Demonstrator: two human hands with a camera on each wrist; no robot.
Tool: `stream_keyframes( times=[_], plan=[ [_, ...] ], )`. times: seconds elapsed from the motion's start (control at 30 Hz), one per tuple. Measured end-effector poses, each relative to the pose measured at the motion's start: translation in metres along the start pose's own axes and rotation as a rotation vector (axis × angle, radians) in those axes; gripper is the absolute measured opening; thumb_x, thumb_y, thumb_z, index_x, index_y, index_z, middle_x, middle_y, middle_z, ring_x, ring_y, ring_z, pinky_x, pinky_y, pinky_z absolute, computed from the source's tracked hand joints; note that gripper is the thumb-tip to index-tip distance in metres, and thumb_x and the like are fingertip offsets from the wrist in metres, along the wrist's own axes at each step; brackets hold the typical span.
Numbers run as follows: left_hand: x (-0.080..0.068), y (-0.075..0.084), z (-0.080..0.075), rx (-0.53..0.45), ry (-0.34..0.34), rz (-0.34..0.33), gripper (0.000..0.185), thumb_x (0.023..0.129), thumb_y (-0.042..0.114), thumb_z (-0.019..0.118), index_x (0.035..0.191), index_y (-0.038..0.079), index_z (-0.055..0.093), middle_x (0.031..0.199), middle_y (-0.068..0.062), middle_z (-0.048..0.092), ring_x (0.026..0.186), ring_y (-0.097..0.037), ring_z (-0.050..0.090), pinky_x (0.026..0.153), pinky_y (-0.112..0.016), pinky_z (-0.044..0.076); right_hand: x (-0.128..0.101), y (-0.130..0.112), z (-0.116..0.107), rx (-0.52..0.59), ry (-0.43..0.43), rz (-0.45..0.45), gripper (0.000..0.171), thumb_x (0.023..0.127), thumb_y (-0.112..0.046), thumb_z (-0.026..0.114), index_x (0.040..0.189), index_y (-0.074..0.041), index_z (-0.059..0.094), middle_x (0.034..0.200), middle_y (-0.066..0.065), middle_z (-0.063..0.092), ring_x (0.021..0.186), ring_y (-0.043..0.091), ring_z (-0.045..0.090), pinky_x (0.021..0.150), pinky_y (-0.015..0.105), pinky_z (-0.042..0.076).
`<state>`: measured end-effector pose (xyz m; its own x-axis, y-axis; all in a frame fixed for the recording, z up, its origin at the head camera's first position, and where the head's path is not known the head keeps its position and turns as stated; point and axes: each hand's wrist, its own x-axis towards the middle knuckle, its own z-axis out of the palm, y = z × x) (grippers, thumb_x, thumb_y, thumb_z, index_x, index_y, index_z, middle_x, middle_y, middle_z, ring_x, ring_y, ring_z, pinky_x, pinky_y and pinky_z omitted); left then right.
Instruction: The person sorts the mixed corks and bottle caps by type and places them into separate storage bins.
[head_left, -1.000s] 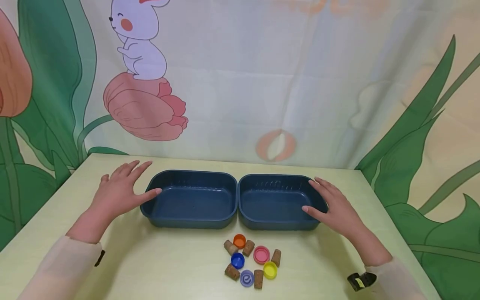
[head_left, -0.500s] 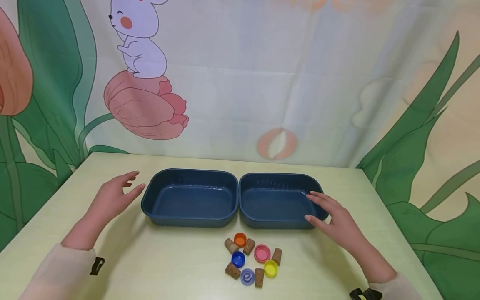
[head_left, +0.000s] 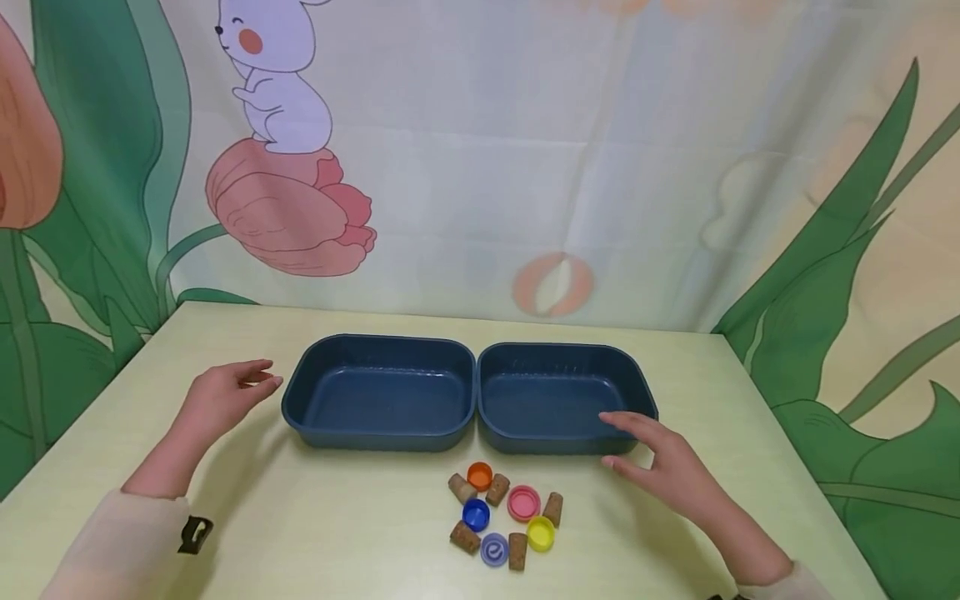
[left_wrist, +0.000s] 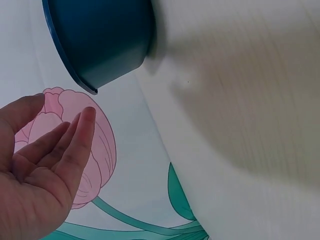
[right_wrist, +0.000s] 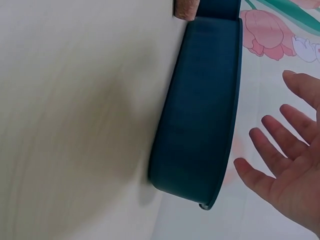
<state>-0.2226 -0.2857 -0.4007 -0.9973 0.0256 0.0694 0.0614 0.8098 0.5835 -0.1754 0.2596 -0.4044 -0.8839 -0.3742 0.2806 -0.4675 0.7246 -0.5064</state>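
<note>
Behind the pale green table (head_left: 360,517) I see a curtain (head_left: 480,167) printed with a rabbit, tulips and leaves. Two dark blue trays sit side by side at mid-table, rims touching: the left tray (head_left: 379,395) and the right tray (head_left: 562,398). My left hand (head_left: 221,398) hangs just beside the left tray's outer wall, fingers relaxed, holding nothing and not touching it. My right hand (head_left: 663,467) hovers at the right tray's near right corner, fingers spread and loose, holding nothing; I cannot tell whether a fingertip grazes the rim. Nearer me lie mixed caps (head_left: 522,503) and corks (head_left: 465,537) in a small cluster.
</note>
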Motion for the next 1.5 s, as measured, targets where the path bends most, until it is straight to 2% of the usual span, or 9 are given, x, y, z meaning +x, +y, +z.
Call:
stream_keyframes(
  times=[0.17, 0.37, 0.57, 0.7, 0.83, 0.97, 1.2, 1.4, 1.5],
  plan=[
    [0.004, -0.002, -0.002, -0.076, -0.081, -0.07, 0.054, 0.105, 0.026, 0.057, 0.14, -0.015, 0.051, 0.118, -0.032, 0.071, 0.104, -0.043, 0.072, 0.087, -0.049, 0.061, -0.001, 0.002, 0.003, 0.03, -0.052, -0.03, 0.043, 0.089, -0.012, 0.079, 0.13, -0.006, 0.068, 0.13, 0.011, 0.071, 0.121, 0.034, 0.065, 0.096, 0.052, 0.059],
    [0.007, -0.003, -0.001, -0.127, -0.123, -0.138, 0.054, 0.103, 0.024, 0.059, 0.139, -0.016, 0.051, 0.122, -0.034, 0.068, 0.104, -0.041, 0.073, 0.092, -0.048, 0.061, 0.003, 0.006, 0.007, 0.115, -0.235, -0.005, 0.037, 0.092, -0.012, 0.075, 0.127, -0.003, 0.069, 0.128, 0.014, 0.072, 0.116, 0.033, 0.067, 0.094, 0.043, 0.061],
    [0.01, -0.005, 0.001, -0.179, -0.136, -0.172, 0.053, 0.104, 0.024, 0.06, 0.135, -0.018, 0.054, 0.121, -0.034, 0.069, 0.094, -0.031, 0.076, 0.083, -0.035, 0.064, 0.012, 0.006, 0.013, 0.203, -0.386, -0.004, 0.039, 0.094, -0.013, 0.073, 0.129, 0.003, 0.066, 0.128, 0.022, 0.069, 0.109, 0.037, 0.069, 0.092, 0.04, 0.062],
    [0.013, -0.006, 0.001, -0.207, -0.155, -0.189, 0.052, 0.104, 0.025, 0.06, 0.133, -0.018, 0.055, 0.121, -0.034, 0.069, 0.088, -0.021, 0.075, 0.079, -0.029, 0.064, 0.017, 0.008, 0.019, 0.233, -0.435, -0.001, 0.04, 0.094, -0.012, 0.073, 0.13, 0.003, 0.065, 0.13, 0.023, 0.068, 0.112, 0.038, 0.068, 0.092, 0.037, 0.062],
    [0.014, -0.006, 0.002, -0.223, -0.175, -0.202, 0.052, 0.104, 0.025, 0.061, 0.132, -0.018, 0.056, 0.12, -0.033, 0.069, 0.085, -0.013, 0.072, 0.079, -0.027, 0.064, 0.021, 0.01, 0.026, 0.251, -0.491, -0.001, 0.04, 0.093, -0.012, 0.073, 0.13, 0.002, 0.065, 0.131, 0.022, 0.068, 0.114, 0.038, 0.067, 0.091, 0.025, 0.06],
    [0.014, -0.006, 0.004, -0.229, -0.181, -0.211, 0.051, 0.103, 0.025, 0.062, 0.132, -0.018, 0.057, 0.119, -0.032, 0.069, 0.084, -0.012, 0.071, 0.078, -0.027, 0.064, 0.025, 0.009, 0.033, 0.257, -0.537, 0.006, 0.038, 0.093, -0.012, 0.074, 0.129, 0.0, 0.066, 0.129, 0.02, 0.069, 0.114, 0.036, 0.067, 0.091, 0.023, 0.059],
    [0.013, -0.007, 0.006, -0.237, -0.181, -0.212, 0.05, 0.102, 0.024, 0.064, 0.13, -0.017, 0.059, 0.113, -0.029, 0.072, 0.082, -0.012, 0.071, 0.076, -0.026, 0.064, 0.027, 0.005, 0.04, 0.266, -0.57, 0.017, 0.037, 0.092, -0.008, 0.074, 0.127, -0.001, 0.068, 0.129, 0.019, 0.069, 0.112, 0.032, 0.067, 0.093, 0.031, 0.062],
    [0.015, -0.01, 0.007, -0.27, -0.191, -0.219, 0.049, 0.102, 0.021, 0.063, 0.13, -0.019, 0.058, 0.11, -0.028, 0.073, 0.08, -0.013, 0.072, 0.076, -0.028, 0.064, 0.026, 0.002, 0.043, 0.242, -0.593, 0.0, 0.036, 0.09, -0.007, 0.075, 0.126, -0.001, 0.069, 0.127, 0.017, 0.071, 0.11, 0.025, 0.068, 0.089, 0.021, 0.059],
    [0.016, -0.013, 0.008, -0.325, -0.205, -0.231, 0.05, 0.102, 0.02, 0.063, 0.132, -0.02, 0.056, 0.101, -0.02, 0.076, 0.079, -0.011, 0.072, 0.075, -0.027, 0.065, 0.027, 0.001, 0.044, 0.226, -0.602, 0.0, 0.036, 0.09, -0.006, 0.075, 0.125, -0.002, 0.07, 0.126, 0.015, 0.072, 0.107, 0.022, 0.068, 0.085, 0.017, 0.056]
  ],
)
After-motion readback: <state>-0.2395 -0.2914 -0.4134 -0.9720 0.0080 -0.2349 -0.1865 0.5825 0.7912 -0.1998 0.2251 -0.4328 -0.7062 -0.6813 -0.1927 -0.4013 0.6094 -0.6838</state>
